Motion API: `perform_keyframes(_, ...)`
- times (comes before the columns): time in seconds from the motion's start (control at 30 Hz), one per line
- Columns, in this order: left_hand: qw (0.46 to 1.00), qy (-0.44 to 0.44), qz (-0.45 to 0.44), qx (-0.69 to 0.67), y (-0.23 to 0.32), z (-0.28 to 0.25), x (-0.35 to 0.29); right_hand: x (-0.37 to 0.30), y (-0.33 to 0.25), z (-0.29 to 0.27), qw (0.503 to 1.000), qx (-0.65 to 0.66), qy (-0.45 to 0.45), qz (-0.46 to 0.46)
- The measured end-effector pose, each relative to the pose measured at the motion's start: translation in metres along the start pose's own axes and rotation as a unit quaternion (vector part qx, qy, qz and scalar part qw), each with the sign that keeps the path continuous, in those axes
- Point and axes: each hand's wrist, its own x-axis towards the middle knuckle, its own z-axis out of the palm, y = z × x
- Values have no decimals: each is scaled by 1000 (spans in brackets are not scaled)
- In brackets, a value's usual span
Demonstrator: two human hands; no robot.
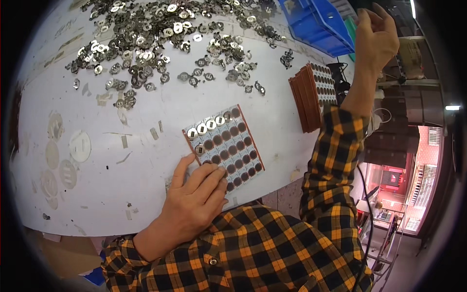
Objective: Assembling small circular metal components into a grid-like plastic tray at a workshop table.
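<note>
A rectangular circuit board panel (233, 141) with rows of dark round spots lies tilted on the table. Shiny round metal pieces (210, 125) sit along its upper edge, and one more begins the row below. My left hand (192, 204) rests over the panel's lower left corner, fingers laid on its surface and thumb beside its left edge. Up at the far right, my right hand (377, 41) is raised next to a blue plastic bin (316, 24). Its fingers are bent together near the picture's edge, and whatever they hold is not clear.
A large heap of loose metal pieces (146, 44) spreads across the far side of the table (121, 185). Stacked brown panels (305, 100) stand at the right, beside another spotted panel (325, 82). Tape scraps and worn round marks dot the left. A black cable (367, 219) hangs at right.
</note>
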Motion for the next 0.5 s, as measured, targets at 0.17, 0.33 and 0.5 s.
perform_keyframes(0.17, 1000, 0, -14, 5, -7, 0, -6, -97, -53, -9, 949, 89, -281, 114)
perform_keyframes(0.33, 1000, -2, -9, 7, -5, 0, -3, -168, -54, -27, 900, 82, -388, 184)
perform_keyframes(0.5, 1000, -12, -11, 16, -4, 0, -6, -196, -39, -34, 903, 101, -385, 161)
